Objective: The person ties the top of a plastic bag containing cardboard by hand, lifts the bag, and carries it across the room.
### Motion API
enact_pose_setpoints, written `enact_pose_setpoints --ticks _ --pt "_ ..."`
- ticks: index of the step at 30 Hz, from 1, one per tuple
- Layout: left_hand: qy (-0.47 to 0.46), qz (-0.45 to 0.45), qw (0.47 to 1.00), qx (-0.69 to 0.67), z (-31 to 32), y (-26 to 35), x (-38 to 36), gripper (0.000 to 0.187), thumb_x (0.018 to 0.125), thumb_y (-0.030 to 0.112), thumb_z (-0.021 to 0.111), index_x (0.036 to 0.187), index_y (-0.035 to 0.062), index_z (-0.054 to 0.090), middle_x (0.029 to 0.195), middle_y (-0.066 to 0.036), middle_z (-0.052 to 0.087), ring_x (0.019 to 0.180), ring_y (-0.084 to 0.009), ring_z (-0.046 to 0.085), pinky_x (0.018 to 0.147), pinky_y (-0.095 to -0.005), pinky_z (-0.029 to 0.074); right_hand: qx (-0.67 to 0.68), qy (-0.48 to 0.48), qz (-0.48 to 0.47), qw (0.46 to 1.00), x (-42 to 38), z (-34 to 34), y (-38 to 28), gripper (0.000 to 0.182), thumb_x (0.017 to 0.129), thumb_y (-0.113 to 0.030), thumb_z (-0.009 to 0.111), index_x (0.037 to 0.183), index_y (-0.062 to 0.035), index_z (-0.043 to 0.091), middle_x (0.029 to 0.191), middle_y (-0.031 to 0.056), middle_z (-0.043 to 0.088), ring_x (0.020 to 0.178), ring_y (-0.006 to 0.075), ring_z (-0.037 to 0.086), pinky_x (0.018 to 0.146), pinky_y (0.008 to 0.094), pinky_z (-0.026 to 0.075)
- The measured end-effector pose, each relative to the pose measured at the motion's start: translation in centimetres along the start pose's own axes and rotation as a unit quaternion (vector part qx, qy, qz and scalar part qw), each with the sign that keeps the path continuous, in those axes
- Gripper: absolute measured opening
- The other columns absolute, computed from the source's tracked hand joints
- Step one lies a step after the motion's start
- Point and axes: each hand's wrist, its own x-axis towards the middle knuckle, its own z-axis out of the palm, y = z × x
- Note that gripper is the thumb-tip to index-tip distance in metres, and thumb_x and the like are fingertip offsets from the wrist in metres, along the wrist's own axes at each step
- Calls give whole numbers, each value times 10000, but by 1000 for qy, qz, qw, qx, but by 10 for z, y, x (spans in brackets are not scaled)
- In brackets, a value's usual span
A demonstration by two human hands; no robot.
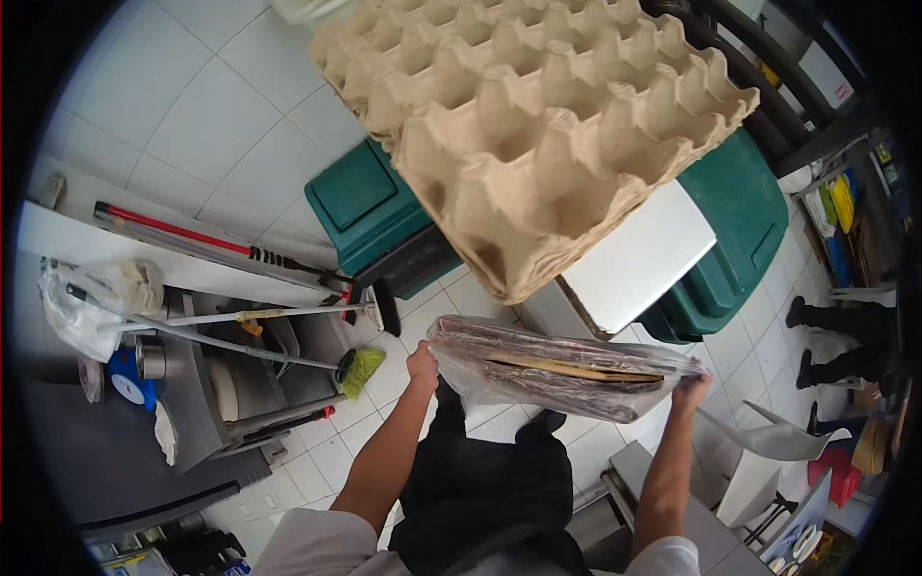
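Between my two hands I hold a flat, wide plastic-wrapped bundle (567, 389), tilted in front of my legs. Its clear wrap is creased and shiny, and a tan, board-like strip shows along the middle; what else lies inside cannot be made out. My left hand (423, 367) is closed on its left end. Around the upper right corner, my right hand (691, 386) is closed too. Beyond the bundle, close to the camera, stands a stack of pulp egg trays (538, 125), with empty cups in the top one.
Green lidded bins (735, 240) and a white-topped box (643, 259) stand ahead. To the left are a green-bristled broom (362, 372), a metal shelf unit (197, 384) and a blue scale (128, 379). At right, a white chair (783, 432) and another person's legs (845, 341) appear.
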Motion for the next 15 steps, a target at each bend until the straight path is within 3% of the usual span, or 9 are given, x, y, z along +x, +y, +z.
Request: enact_pose_setpoints --ticks 1,3,4,7,11,13,15 --pt "1 1 1000 -2 -2 3 4 259 731 296 533 564 111 461 427 8 310 320 -114 313 296 -272 231 0 -2 1 1000 -1 1 2 236 873 -192 371 701 -66 469 771 73 536 763 168 481 761 304 397" --pt "-14 49 999 -2 -10 6 10 231 725 256 522 571 92 472 431 4 323 343 -113 328 328 -271 246 -13 93 25 995 -11 -2 1 267 875 -195 357 624 -105 375 590 11 385 554 133 354 594 252 363" --pt "18 60 998 9 -7 18 0 217 723 228 515 575 74 475 446 -1 346 362 -110 330 355 -267 251 29 98 41 994 -25 10 -2 276 877 -196 355 612 -119 345 528 -25 250 486 114 221 499 233 277" --pt "-4 98 995 37 -26 32 13 203 713 202 515 572 63 470 463 -8 365 365 -112 328 357 -274 248 47 32 52 997 -55 13 -14 276 878 -175 348 609 -118 339 501 -30 229 469 109 220 481 228 267" --pt "-31 72 997 18 -34 70 19 220 704 166 510 521 61 446 452 -13 369 370 -116 334 362 -279 251 70 -4 44 997 -101 29 -29 285 881 -167 339 602 -114 324 487 -16 214 448 116 209 532 250 304" --pt "-32 77 996 14 -33 84 25 230 709 155 500 505 68 437 448 -6 371 373 -106 331 363 -277 246 56 34 45 997 -118 41 -32 315 899 -210 316 599 -111 313 483 -17 204 435 126 200 573 276 323" --pt "-54 145 986 63 -35 95 29 225 713 149 492 508 71 438 451 7 374 378 -89 329 361 -269 236 68 53 46 995 -132 46 -35 355 912 -249 284 587 -108 303 477 -18 190 430 133 200 592 289 331"
